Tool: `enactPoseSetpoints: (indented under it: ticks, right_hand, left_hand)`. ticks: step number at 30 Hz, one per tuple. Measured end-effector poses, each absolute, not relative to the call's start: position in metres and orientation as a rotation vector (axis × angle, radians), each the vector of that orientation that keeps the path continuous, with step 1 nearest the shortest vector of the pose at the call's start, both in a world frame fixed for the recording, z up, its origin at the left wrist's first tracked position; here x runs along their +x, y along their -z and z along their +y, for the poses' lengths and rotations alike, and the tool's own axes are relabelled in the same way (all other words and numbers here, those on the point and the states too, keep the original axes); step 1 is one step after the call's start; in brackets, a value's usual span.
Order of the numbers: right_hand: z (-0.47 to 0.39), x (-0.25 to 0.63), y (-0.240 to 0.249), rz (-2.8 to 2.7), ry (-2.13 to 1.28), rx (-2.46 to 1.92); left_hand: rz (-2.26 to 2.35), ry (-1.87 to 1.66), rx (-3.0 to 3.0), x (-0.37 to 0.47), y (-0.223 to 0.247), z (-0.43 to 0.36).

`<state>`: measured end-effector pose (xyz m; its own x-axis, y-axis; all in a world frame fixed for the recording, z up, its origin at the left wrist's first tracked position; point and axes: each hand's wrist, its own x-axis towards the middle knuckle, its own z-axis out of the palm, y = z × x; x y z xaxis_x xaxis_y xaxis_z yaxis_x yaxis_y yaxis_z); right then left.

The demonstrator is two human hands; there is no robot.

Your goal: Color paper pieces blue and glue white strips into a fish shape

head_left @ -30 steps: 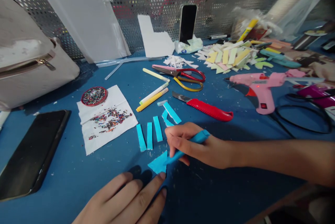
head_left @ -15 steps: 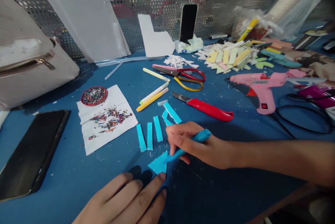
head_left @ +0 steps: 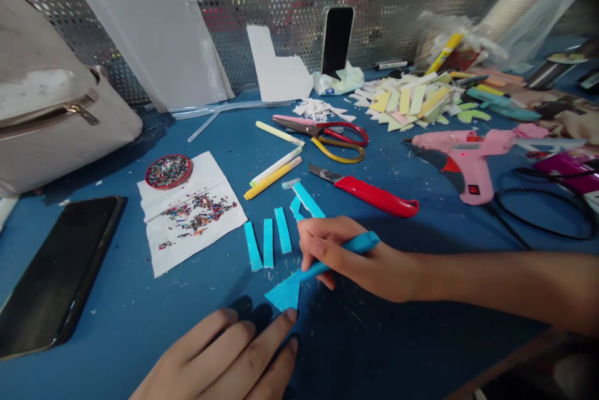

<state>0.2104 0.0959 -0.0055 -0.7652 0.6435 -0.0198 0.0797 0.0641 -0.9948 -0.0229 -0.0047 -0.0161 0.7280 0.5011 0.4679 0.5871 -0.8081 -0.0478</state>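
My right hand point(head_left: 344, 256) is closed around a blue marker point(head_left: 360, 243), held like a pen. Its tip meets the upper edge of a small blue triangular piece point(head_left: 283, 295) lying on the blue table point(head_left: 374, 350). My left hand point(head_left: 229, 356) lies low with fingers stretched out, one fingertip pressing the triangle's bottom corner. Just beyond the triangle, several blue strips lie apart, among them an upright strip point(head_left: 267, 243) and a slanted strip point(head_left: 309, 199) partly behind my right hand.
Beyond the strips lie a red utility knife point(head_left: 374, 194), scissors point(head_left: 322, 131) and pale markers point(head_left: 272, 178). A pink glue gun point(head_left: 475, 156) with its cable stands right. Paper with glitter bits point(head_left: 199, 213), a phone point(head_left: 60, 269) and a bag point(head_left: 56, 94) are left; scraps point(head_left: 412, 100) pile behind.
The marker tip has shifted slightly up and left along the triangle's upper edge, and my right hand has tilted a little. My left hand stays in place.
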Motion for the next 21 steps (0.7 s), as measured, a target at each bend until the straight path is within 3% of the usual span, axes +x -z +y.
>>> enactPoseSetpoints:
  ticks: [21]
  right_hand:
    - [0.1008,0.2116,0.0058,-1.904,-1.738,-0.676]
  left_hand:
    - [-0.834,0.605,-2.713,-0.0203,0.0149,-0.0018]
